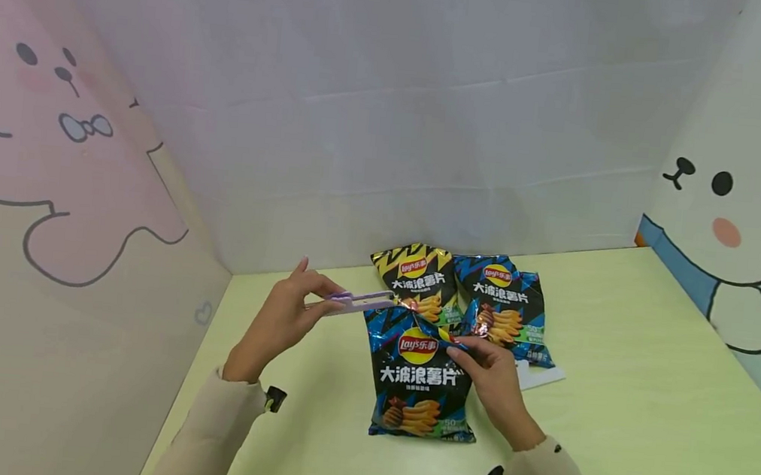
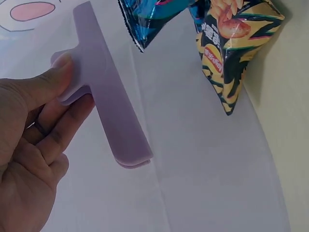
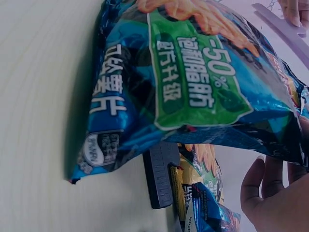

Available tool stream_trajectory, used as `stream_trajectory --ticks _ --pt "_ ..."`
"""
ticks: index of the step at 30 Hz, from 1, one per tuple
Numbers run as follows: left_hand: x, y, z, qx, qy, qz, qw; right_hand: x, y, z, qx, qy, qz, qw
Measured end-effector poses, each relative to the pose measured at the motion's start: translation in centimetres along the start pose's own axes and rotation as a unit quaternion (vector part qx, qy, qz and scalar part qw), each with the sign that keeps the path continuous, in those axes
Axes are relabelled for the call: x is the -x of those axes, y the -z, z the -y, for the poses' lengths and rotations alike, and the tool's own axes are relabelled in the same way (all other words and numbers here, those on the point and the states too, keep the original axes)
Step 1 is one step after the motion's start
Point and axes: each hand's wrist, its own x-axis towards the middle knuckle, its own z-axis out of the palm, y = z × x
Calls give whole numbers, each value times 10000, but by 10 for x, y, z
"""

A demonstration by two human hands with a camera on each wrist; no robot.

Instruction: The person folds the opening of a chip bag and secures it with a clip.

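My left hand (image 1: 286,318) pinches a purple bag clip (image 2: 111,101) by its tabs, thumb on one side and fingers on the other. In the head view the clip extends right, its far end close to the top left corner of the front blue-and-black bag of chips (image 1: 418,384). That bag stands upright, its top edge creased. With thumb and fingers my right hand (image 1: 493,379) grips the bag's top right corner. The right wrist view shows the bag's lower side, with a green panel (image 3: 193,77), tilted over the table.
Behind the front bag, a yellow-and-black chip bag (image 1: 411,270) and another blue chip bag (image 1: 507,305) stand near the back wall. A white flat piece (image 1: 541,377) lies under the right one. A dark block-like object (image 3: 159,176) shows beside them. Printed cloth walls (image 1: 391,118) enclose the table (image 1: 646,381).
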Motion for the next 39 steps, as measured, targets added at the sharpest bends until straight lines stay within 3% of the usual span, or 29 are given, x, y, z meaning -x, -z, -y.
stream_trajectory --ticks 6,13,17,21,29,39 --pt "-23 1 -23 -418 -201 681 9966 -1 0 -1 -19 31 3 10000" --pt "-46 -5 -29 -821 -327 1260 9881 1 -1 -1 -102 -20 83 9999" --pt "-55 -10 -35 -1044 -682 1675 9779 2 -1 -1 -27 -51 88 9999" --pt "-66 -15 -45 -1223 -1011 1879 9693 0 -1 2 -67 37 86 9999" --pt "-78 -23 -55 -1446 -869 2320 9580 -3 -3 3 -142 -18 113 9998" --pt "-80 -31 -56 -1143 -724 2599 9561 -5 -8 4 -284 -49 55 9996"
